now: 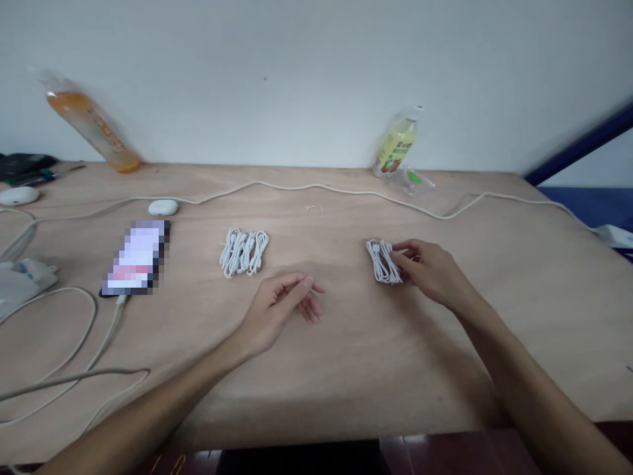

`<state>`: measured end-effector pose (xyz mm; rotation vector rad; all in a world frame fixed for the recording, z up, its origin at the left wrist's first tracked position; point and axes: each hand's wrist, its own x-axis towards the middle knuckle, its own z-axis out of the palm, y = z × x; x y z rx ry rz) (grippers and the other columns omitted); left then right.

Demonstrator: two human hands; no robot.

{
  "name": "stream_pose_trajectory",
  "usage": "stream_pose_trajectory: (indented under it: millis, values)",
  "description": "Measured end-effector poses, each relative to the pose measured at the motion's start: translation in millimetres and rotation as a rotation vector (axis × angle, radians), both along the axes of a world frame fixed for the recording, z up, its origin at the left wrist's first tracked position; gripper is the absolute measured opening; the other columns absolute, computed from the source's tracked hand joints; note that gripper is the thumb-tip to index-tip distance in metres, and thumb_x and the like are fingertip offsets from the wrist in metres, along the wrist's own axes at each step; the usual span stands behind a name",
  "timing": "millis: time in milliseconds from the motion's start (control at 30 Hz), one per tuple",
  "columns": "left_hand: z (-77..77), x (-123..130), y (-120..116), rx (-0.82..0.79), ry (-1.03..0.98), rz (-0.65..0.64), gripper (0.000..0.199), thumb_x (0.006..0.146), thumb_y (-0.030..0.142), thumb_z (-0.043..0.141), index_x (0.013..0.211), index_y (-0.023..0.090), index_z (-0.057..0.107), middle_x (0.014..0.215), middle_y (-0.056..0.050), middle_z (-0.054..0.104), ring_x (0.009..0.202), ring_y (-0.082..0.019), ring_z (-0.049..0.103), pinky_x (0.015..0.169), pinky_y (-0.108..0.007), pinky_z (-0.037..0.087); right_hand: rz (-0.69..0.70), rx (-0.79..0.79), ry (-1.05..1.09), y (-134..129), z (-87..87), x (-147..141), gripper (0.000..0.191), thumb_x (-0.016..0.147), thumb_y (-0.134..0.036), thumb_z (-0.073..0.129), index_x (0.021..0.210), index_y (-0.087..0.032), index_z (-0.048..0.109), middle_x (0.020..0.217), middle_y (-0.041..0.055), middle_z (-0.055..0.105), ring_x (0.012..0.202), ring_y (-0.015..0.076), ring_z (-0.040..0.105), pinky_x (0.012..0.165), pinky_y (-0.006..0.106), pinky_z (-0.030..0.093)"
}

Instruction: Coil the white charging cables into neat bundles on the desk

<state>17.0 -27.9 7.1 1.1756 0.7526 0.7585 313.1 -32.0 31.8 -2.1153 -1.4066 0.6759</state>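
My right hand [426, 269] pinches the right side of a coiled white charging cable bundle [382, 260] at the table's right half. Thumb and fingers are closed on its edge. My left hand [287, 303] hovers over the middle of the wooden table, palm turned inward, fingers loosely curled and apart, with nothing in it. Just up and left of that hand lies a row of several coiled white cables [244, 253], side by side. A small white twist tie [314, 208] lies farther back, between the two groups of cables.
A phone [136, 257] with a plugged-in cable lies at left, near a white earbud case [163, 208]. An orange drink bottle [93, 128] and a yellow-labelled bottle [397, 145] stand by the wall. A long white cord [291, 188] runs across the table's back.
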Motion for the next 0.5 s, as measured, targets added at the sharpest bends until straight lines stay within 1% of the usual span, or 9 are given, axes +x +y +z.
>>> stream_pose_trajectory:
  millis: [100, 167, 233, 300, 400, 500]
  values:
    - [0.7, 0, -1, 0.011, 0.007, -0.003, 0.043, 0.097, 0.058, 0.073, 0.092, 0.015, 0.078, 0.072, -0.005, 0.076, 0.063, -0.017, 0.071, 0.063, -0.028, 0.061, 0.004, 0.004, -0.047, 0, 1.5, 3, 0.016, 0.093, -0.027, 0.067, 0.097, -0.018, 0.08, 0.068, 0.0067, 0.077, 0.059, 0.0225, 0.072, 0.062, 0.032, 0.053]
    - [0.4, -1, -2, 0.035, 0.02, -0.007, 0.043, 0.099, 0.057, 0.072, 0.093, 0.015, 0.078, 0.073, -0.005, 0.076, 0.064, -0.016, 0.071, 0.063, -0.027, 0.06, -0.016, 0.018, -0.099, 0, 4.9, 3, 0.018, 0.094, -0.029, 0.066, 0.099, -0.018, 0.079, 0.076, 0.009, 0.08, 0.065, 0.0244, 0.074, 0.068, 0.035, 0.054]
    - [-0.6, -2, -3, 0.077, 0.039, -0.003, 0.042, 0.101, 0.055, 0.069, 0.094, 0.015, 0.078, 0.073, -0.005, 0.075, 0.064, -0.016, 0.069, 0.063, -0.026, 0.059, -0.035, 0.051, -0.151, -1, 9.7, -1, 0.02, 0.094, -0.031, 0.065, 0.101, -0.018, 0.079, 0.085, 0.0106, 0.082, 0.069, 0.0253, 0.075, 0.072, 0.037, 0.054]
    - [-1.7, -3, -5, 0.127, 0.074, 0.006, 0.041, 0.103, 0.053, 0.067, 0.096, 0.015, 0.078, 0.073, -0.005, 0.075, 0.063, -0.015, 0.067, 0.062, -0.025, 0.057, -0.021, 0.084, -0.182, -2, 15.1, -7, 0.023, 0.095, -0.035, 0.064, 0.101, -0.019, 0.079, 0.088, 0.0109, 0.081, 0.07, 0.0255, 0.073, 0.073, 0.038, 0.053]
    - [-2.1, -5, -6, 0.223, 0.153, 0.03, 0.037, 0.105, 0.048, 0.063, 0.098, 0.015, 0.079, 0.075, -0.004, 0.074, 0.061, -0.014, 0.064, 0.06, -0.024, 0.054, 0.048, 0.108, -0.181, -3, 22.4, -23, 0.024, 0.097, -0.037, 0.061, 0.099, -0.021, 0.078, 0.086, 0.0093, 0.08, 0.07, 0.0253, 0.072, 0.072, 0.037, 0.05]
    - [-1.1, -6, -8, 0.35, 0.236, 0.041, 0.035, 0.108, 0.042, 0.058, 0.099, 0.015, 0.079, 0.075, -0.004, 0.073, 0.059, -0.013, 0.061, 0.057, -0.023, 0.049, 0.155, 0.124, -0.168, -2, 25.5, -43, 0.022, 0.098, -0.037, 0.061, 0.097, -0.022, 0.077, 0.082, 0.0081, 0.079, 0.072, 0.0257, 0.071, 0.07, 0.036, 0.048]
